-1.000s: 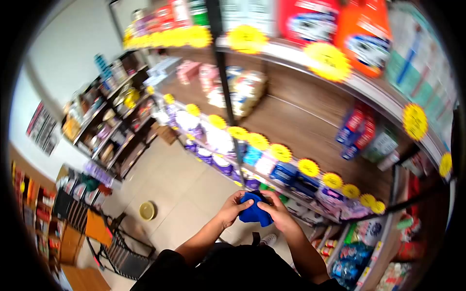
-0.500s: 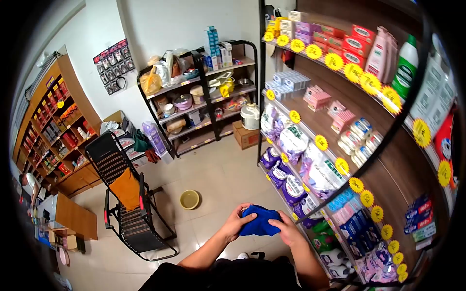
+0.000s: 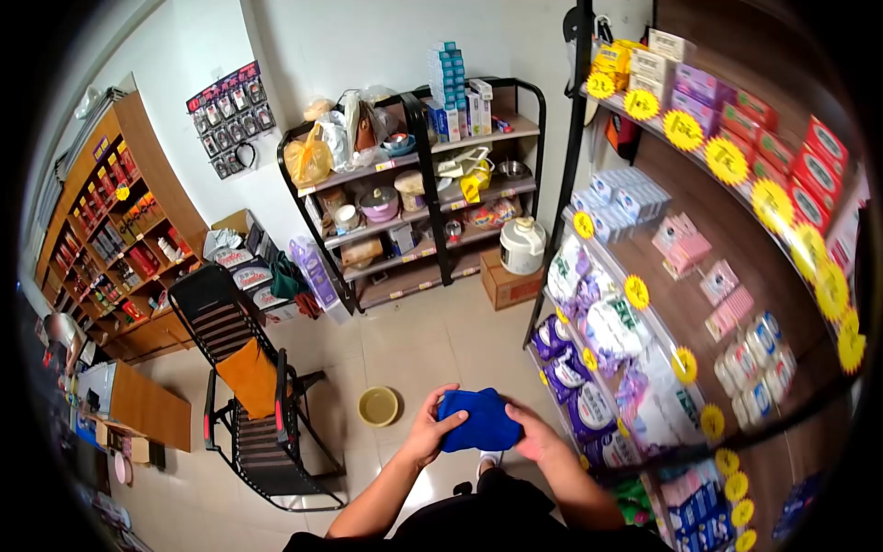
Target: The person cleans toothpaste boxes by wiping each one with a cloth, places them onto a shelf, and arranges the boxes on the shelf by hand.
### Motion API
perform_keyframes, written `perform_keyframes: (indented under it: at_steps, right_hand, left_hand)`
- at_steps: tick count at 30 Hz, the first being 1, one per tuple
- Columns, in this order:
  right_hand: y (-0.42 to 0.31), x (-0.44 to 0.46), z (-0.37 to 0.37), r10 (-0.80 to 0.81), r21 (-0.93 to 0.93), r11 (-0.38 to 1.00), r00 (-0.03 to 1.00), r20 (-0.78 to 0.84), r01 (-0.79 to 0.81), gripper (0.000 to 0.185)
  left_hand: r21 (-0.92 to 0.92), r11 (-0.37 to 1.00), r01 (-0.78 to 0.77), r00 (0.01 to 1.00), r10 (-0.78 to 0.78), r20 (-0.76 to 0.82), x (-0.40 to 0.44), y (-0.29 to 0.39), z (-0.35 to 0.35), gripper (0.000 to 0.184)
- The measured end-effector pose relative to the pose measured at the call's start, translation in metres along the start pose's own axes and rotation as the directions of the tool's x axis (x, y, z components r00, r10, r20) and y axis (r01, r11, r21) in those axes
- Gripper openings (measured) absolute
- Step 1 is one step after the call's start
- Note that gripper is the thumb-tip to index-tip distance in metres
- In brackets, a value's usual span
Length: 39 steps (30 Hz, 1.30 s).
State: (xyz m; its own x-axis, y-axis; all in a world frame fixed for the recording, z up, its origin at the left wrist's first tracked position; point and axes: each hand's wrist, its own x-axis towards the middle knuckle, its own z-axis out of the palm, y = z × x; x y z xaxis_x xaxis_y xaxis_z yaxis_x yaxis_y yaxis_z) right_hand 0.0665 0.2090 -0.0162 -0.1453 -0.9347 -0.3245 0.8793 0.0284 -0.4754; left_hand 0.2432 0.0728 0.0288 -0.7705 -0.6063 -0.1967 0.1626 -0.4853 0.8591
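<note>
A blue cloth (image 3: 480,420), folded into a small flat bundle, is held between my two hands over the tiled floor. My left hand (image 3: 430,427) pinches its left edge, with the thumb lying on top. At the right edge, my right hand (image 3: 531,432) grips the cloth between thumb and fingers. The fingers under the cloth are partly hidden. A shoe (image 3: 490,457) shows on the floor just below the cloth.
Shelves of boxes and purple bags (image 3: 590,408) rise at the right. A rice cooker (image 3: 522,247) tops a carton by the back rack (image 3: 377,170). A yellowish basin (image 3: 378,406) and reclining chair (image 3: 241,442) stand left. A person (image 3: 64,340) is at the far left.
The view has swung toward the back rack and chair, and the shelves have shifted right. The blue cloth, crumpled earlier, now looks flatter and more neatly folded. Both hands still hold it.
</note>
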Motion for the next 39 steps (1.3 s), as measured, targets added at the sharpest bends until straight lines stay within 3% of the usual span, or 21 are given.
perform_keyframes:
  at_steps: [1,3,5,7,13,15,16,21,23,24,25,26,28,30,31,32,33,35,36,37,39]
  right_hand:
    - [-0.010,0.026,-0.005,0.003,-0.001,1.000,1.000,0.010,-0.003,0.058]
    - [-0.028,0.072,-0.007,0.069,0.037,0.996,0.964,0.257,-0.081,0.060]
    - [-0.051,0.113,-0.005,0.105,-0.073,0.993,0.973,0.205,-0.092,0.061]
    - [-0.080,0.148,0.005,0.149,0.060,0.986,0.986,0.072,-0.154,0.060]
    - [-0.160,0.233,0.013,-0.045,0.108,0.993,0.998,0.054,0.038,0.049]
    - [-0.182,0.263,0.009,-0.041,0.155,0.987,0.999,0.006,0.040,0.047]
    - [-0.193,0.277,0.012,-0.046,0.154,0.986,0.994,-0.096,0.061,0.044]
    - [-0.230,0.381,0.005,-0.089,0.056,0.994,0.990,-0.112,0.096,0.042]
    - [-0.247,0.425,0.002,-0.129,0.037,0.990,0.986,-0.106,0.133,0.041]
    - [-0.255,0.444,-0.003,-0.140,0.040,0.989,0.984,-0.112,0.145,0.041]
    - [-0.263,0.458,-0.011,-0.444,-0.550,0.745,0.896,0.013,0.377,0.039]
    - [-0.269,0.474,-0.018,-0.578,-0.879,0.162,0.765,0.284,0.448,0.038]
    - [-0.302,0.517,-0.012,-0.494,-0.543,0.724,0.869,0.020,0.424,0.056]
    - [-0.330,0.542,-0.003,-0.634,-0.847,0.332,0.763,0.126,0.416,0.051]
    - [-0.357,0.563,0.006,-0.498,-0.550,0.749,0.861,-0.100,0.369,0.047]
    - [-0.385,0.584,0.014,-0.323,-0.078,0.946,0.891,-0.319,0.315,0.045]
    - [-0.408,0.601,0.014,-0.333,0.036,0.932,0.894,-0.298,0.360,0.045]
    - [-0.448,0.638,0.020,-0.498,-0.173,0.865,0.765,-0.409,0.471,0.046]
    - [-0.469,0.658,0.016,-0.607,-0.308,0.794,0.700,-0.376,0.523,0.050]
    - [-0.491,0.676,0.017,-0.665,-0.410,0.745,0.628,-0.404,0.526,0.041]
    - [-0.540,0.717,-0.001,-0.739,-0.684,0.647,0.498,-0.453,0.338,0.054]
  left_hand:
    - [0.005,1.000,-0.008,1.000,0.008,-0.006,0.027,0.007,-0.001,0.059]
    - [-0.124,0.992,-0.040,0.990,0.022,-0.137,0.074,0.021,-0.004,0.053]
    - [-0.083,0.996,-0.041,0.989,0.028,-0.147,0.118,0.039,-0.006,0.049]
    - [0.075,0.997,-0.004,0.986,0.016,-0.166,0.155,0.055,-0.006,0.050]
    - [-0.017,0.998,0.068,0.987,-0.069,-0.142,0.274,0.047,-0.055,0.051]
    - [0.433,0.897,-0.087,0.962,0.189,-0.199,0.316,0.045,-0.064,0.052]
    - [0.515,0.853,-0.082,0.954,0.217,-0.206,0.335,0.051,-0.064,0.052]
    - [0.593,0.770,-0.237,0.967,0.245,0.068,0.443,0.097,-0.074,0.045]
    - [0.505,0.858,-0.099,0.988,0.023,0.154,0.493,0.112,-0.089,0.038]
    - [0.494,0.861,-0.123,0.985,0.045,0.166,0.514,0.123,-0.093,0.033]
    - [0.492,0.862,-0.121,0.984,0.038,0.175,0.535,0.133,-0.099,0.033]
    - [0.502,0.854,-0.135,0.979,0.037,0.200,0.555,0.145,-0.106,0.033]
    - [0.493,0.851,-0.181,0.973,0.081,0.218,0.599,0.154,-0.125,0.029]
    - [0.474,0.864,-0.171,0.975,0.079,0.209,0.637,0.161,-0.147,0.028]
    - [0.452,0.875,-0.177,0.975,0.094,0.199,0.654,0.169,-0.153,0.027]
    - [0.432,0.892,-0.137,0.982,0.066,0.175,0.667,0.182,-0.155,0.026]
    - [0.436,0.890,-0.135,0.982,0.060,0.180,0.681,0.190,-0.160,0.026]
    - [0.403,0.912,-0.072,0.993,0.026,0.118,0.708,0.200,-0.172,0.020]
    - [0.406,0.912,-0.068,0.993,0.021,0.118,0.723,0.203,-0.179,0.020]
    - [0.416,0.906,-0.079,0.994,0.038,0.107,0.737,0.203,-0.185,0.017]
    - [0.428,0.899,-0.090,0.994,0.056,0.091,0.769,0.207,-0.189,0.018]
